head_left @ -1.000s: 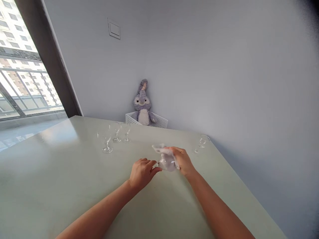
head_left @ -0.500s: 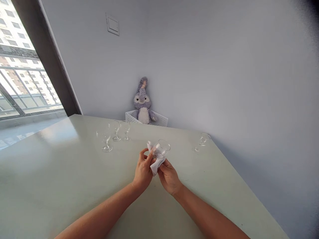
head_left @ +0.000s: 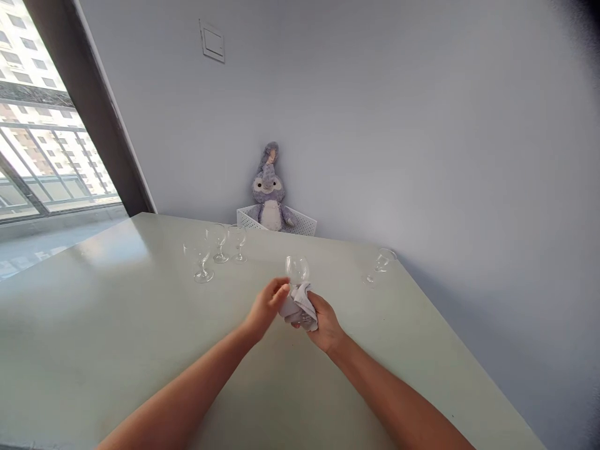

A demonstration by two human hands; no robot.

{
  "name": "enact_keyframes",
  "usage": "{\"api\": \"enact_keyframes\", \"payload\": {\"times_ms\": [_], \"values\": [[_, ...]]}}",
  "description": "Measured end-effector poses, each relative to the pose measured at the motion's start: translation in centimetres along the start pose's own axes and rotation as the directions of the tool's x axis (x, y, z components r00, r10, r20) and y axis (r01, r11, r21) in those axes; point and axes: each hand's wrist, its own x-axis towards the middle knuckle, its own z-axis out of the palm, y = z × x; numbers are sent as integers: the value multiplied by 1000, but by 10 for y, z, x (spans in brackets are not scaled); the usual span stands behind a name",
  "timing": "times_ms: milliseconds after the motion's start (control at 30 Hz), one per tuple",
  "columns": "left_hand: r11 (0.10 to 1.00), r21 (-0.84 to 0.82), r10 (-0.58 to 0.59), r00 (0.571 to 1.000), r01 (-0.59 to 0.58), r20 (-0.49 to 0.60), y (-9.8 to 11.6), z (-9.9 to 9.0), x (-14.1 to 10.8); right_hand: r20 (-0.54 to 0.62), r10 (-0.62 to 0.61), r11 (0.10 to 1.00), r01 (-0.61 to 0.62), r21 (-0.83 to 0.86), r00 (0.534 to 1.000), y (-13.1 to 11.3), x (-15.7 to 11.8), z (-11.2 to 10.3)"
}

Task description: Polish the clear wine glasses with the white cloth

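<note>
A clear stemmed glass (head_left: 297,269) is held up over the table, its bowl uppermost and its lower part wrapped in a pale cloth (head_left: 293,307). My left hand (head_left: 266,307) is closed at the glass just below its bowl, thumb and fingertips against it beside the cloth. From the right, my right hand (head_left: 325,324) grips the cloth around the foot, with some of its fingers hidden underneath. The cloth covers most of the stem.
On the left of the pale table (head_left: 117,325) stand three clear stemmed glasses (head_left: 203,275). Another glass (head_left: 382,261) is near the right edge. Behind the table a plush rabbit (head_left: 270,212) sits in a white perforated basket (head_left: 304,225) against the wall.
The glass has turned from tilted to nearly upright. My right hand's cloth has shifted down around the foot, and my left hand has moved slightly, its fingers now nearer the bowl's base.
</note>
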Motion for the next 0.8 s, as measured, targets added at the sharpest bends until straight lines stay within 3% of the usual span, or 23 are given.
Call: {"api": "enact_keyframes", "payload": {"times_ms": [100, 167, 200, 233, 267, 333, 367, 400, 433, 467, 500, 533, 600, 667, 700, 733, 800], "values": [[867, -476, -91, 986, 148, 140, 4, -7, 4, 149, 126, 981, -102, -163, 981, -6, 0, -3], [804, -567, -126, 983, 179, 132, 5, -7, 4, 175, 136, 915, -56, -399, 975, -7, 0, -7], [796, -578, -160, 983, 180, 85, 5, -5, 4, 159, 69, 831, 31, -555, 985, -6, 1, -8], [794, -582, -199, 980, 172, 18, 3, -3, 4, 149, -45, 684, 139, -716, 988, -4, 2, -10], [789, -591, -240, 970, 165, -50, 1, -1, 4, 167, -183, 465, 235, -853, 969, -2, 3, -11], [753, -636, -326, 935, 168, -140, -4, 4, 4, 298, -406, -51, 304, -951, 864, 4, 4, -13], [728, -664, -362, 919, 173, -157, -6, 6, 4, 377, -456, -250, 290, -924, 807, 6, 5, -13], [708, -685, -378, 912, 172, -162, -7, 7, 4, 434, -477, -373, 271, -887, 764, 8, 6, -14], [704, -693, -367, 916, 158, -163, -6, 7, 4, 457, -490, -417, 261, -871, 743, 8, 7, -15], [717, -685, -326, 931, 129, -165, -5, 7, 4, 444, -500, -388, 266, -883, 743, 8, 7, -16], [741, -665, -261, 952, 91, -160, -2, 6, 3, 399, -502, -286, 288, -914, 767, 6, 8, -17], [765, -642, -189, 971, 51, -147, 1, 5, 2, 333, -476, -114, 318, -941, 814, 3, 8, -18], [784, -620, -77, 993, 5, -89, 8, 3, 0, 210, -323, 369, 327, -870, 923, -1, 9, -19], [772, -635, -51, 998, 13, -41, 12, 2, -2, 161, -145, 784, 213, -583, 976, -3, 10, -20], [762, -647, -54, 998, 18, -37, 13, 2, -2, 140, -89, 902, 140, -409, 986, -2, 11, -19], [755, -655, -54, 997, 11, -46, 13, 2, -2, 107, -55, 965, 80, -248, 993, 0, 12, -18], [755, -655, -36, 995, -36, -96, 11, 2, -2, 33, -12, 1000, 13, -12, 999, 4, 14, -17]]}}
